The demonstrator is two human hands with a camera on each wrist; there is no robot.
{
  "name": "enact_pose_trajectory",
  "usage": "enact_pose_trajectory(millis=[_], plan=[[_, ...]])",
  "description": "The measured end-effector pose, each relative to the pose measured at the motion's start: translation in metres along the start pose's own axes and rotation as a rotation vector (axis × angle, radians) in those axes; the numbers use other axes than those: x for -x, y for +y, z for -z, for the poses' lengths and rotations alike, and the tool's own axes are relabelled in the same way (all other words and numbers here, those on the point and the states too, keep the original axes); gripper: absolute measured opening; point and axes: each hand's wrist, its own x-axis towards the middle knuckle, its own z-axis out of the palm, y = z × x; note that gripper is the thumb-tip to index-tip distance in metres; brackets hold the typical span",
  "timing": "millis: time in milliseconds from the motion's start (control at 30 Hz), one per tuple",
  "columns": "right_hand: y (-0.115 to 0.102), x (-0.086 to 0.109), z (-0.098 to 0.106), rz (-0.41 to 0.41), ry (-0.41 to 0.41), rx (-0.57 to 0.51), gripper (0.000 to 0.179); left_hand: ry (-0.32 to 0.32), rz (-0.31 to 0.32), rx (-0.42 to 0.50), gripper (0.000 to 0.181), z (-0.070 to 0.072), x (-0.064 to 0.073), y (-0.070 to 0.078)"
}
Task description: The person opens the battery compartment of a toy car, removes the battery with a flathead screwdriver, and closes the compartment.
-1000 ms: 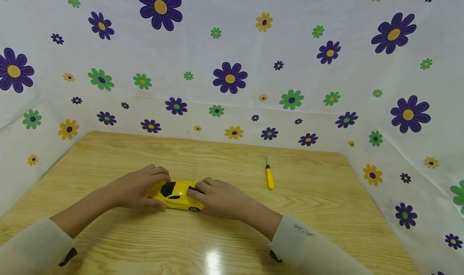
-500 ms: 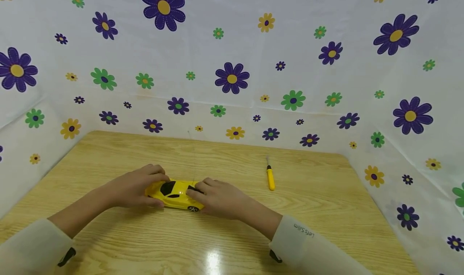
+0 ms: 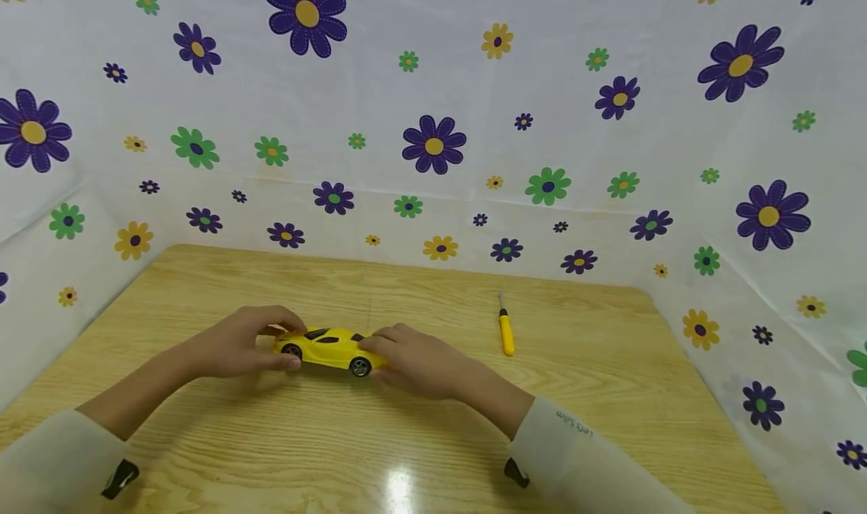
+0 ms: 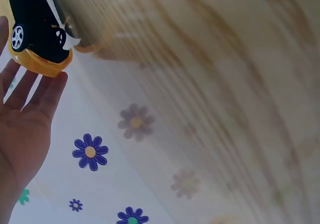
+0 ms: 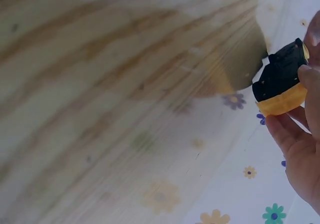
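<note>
As the head view shows, the left hand (image 3: 229, 350) and right hand (image 3: 423, 360) grip opposite ends of the yellow toy car (image 3: 332, 352), probably to balance it. The left wrist view shows its underside (image 4: 34, 16) above the tabletop (image 4: 200, 58); the right wrist view, the other end pinched.

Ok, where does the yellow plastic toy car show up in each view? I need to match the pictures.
Head: yellow plastic toy car left of centre, below mid-height, seen from its side.
Left wrist: top-left corner, cut off by the frame, black underside showing.
Right wrist: towards the right edge, mostly above mid-height, underside showing.
Shared landmark: white cloth printed with flowers.
</note>
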Motion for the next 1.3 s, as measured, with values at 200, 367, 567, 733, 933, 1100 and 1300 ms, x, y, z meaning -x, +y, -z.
enact_pose_trajectory(millis=[200,367,567,733,933,1100,1300], plan=[[0.006,0.001,0.002,-0.061,0.006,-0.184,0.047,0.005,0.058,0.091,0.045,0.005,0.003,-0.008],[0.01,0.0,0.003,-0.11,0.033,-0.329,0.045,0.03,0.048,0.144,0.043,0.007,0.004,-0.011],[0.015,0.001,0.002,-0.142,0.076,-0.54,0.036,0.084,0.072,0.206,0.034,0.005,0.001,-0.018],[0.02,0.0,-0.001,-0.177,0.122,-0.643,0.029,0.108,0.13,0.231,0.034,0.006,-0.003,-0.017],[0.022,-0.001,-0.002,-0.247,0.168,-0.676,0.029,0.105,0.198,0.267,0.03,0.008,-0.004,-0.013],[0.021,-0.001,-0.003,-0.332,0.219,-0.725,0.027,0.107,0.231,0.258,0.028,0.008,-0.004,-0.014],[0.017,0.001,-0.002,-0.375,0.26,-0.743,0.029,0.106,0.261,0.261,0.026,0.008,-0.003,-0.015]])
